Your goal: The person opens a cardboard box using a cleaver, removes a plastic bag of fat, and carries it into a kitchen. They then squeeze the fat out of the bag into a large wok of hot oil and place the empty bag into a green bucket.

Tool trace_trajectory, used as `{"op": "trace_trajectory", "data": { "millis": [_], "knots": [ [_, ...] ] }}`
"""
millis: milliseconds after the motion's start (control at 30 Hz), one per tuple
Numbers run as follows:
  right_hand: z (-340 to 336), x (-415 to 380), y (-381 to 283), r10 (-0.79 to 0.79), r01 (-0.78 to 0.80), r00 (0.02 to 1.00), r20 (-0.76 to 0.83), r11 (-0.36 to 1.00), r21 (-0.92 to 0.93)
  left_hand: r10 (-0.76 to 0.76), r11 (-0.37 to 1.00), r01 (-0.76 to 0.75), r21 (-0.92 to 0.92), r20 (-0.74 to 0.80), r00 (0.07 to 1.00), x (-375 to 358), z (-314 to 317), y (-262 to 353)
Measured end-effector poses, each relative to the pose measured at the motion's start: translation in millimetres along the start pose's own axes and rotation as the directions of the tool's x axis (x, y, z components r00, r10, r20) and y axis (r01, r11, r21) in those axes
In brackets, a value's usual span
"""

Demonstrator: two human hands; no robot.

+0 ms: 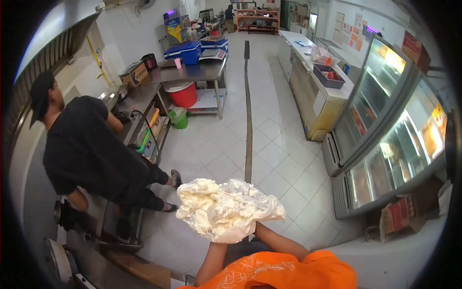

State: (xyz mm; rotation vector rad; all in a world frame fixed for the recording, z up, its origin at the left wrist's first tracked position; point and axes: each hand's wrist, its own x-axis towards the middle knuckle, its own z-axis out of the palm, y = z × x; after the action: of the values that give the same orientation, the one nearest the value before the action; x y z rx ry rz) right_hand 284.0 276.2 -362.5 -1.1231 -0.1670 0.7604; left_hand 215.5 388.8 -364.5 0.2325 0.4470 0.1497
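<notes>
A pale, lumpy, dough-like mass point(211, 204) lies on an opened clear plastic bag point(267, 208), held up in front of my orange shirt. My left hand point(219, 246) supports it from below, with only the wrist showing and the fingers covered by the load. At the near right side, my right hand point(260, 232) reaches under the plastic, its fingers hidden too. The bag's loose edge spreads out to the right.
A person point(96, 144) in black stands at the cooking counter on the left. Glass-door fridges point(385, 139) and a white counter point(313, 72) line the right. A steel table point(192, 72) with blue coolers point(185, 52), a red bucket point(183, 96) and a green bin point(178, 119) stand ahead left. A floor channel point(248, 120) runs down the aisle.
</notes>
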Motion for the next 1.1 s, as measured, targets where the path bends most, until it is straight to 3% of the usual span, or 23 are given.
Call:
{"op": "trace_trajectory", "data": {
  "millis": [267, 567, 600, 633, 1100],
  "knots": [
    [-27.8, 185.5, -89.7, 0.056, -0.055, 0.998, -0.001, 0.994, 0.090, 0.058, 0.998, -0.057, -0.035, 0.033, 0.998, 173.0, 77.5, 50.3],
    [-63.4, 378.0, -191.4, 0.248, -0.266, 0.953, 0.176, 0.960, 0.086, 0.355, 0.922, -0.368, -0.123, -0.111, 0.928, 317.5, 176.7, 81.3],
    [-62.4, 374.0, -194.6, 0.269, -0.288, 0.946, 0.181, 0.954, 0.085, 0.382, 0.909, -0.396, -0.132, -0.119, 0.916, 311.2, 177.3, 76.4],
    [-44.0, 283.8, -164.1, 0.251, -0.270, 0.950, 0.187, 0.960, 0.080, 0.391, 0.907, -0.402, -0.128, -0.097, 0.915, 224.9, 156.0, 54.1],
    [-22.4, 359.8, -138.8, 0.168, -0.240, 0.919, 0.358, 0.957, 0.166, 0.665, 0.747, -0.658, -0.094, 0.077, 0.743, 264.8, 177.7, 85.5]
  ]
}}
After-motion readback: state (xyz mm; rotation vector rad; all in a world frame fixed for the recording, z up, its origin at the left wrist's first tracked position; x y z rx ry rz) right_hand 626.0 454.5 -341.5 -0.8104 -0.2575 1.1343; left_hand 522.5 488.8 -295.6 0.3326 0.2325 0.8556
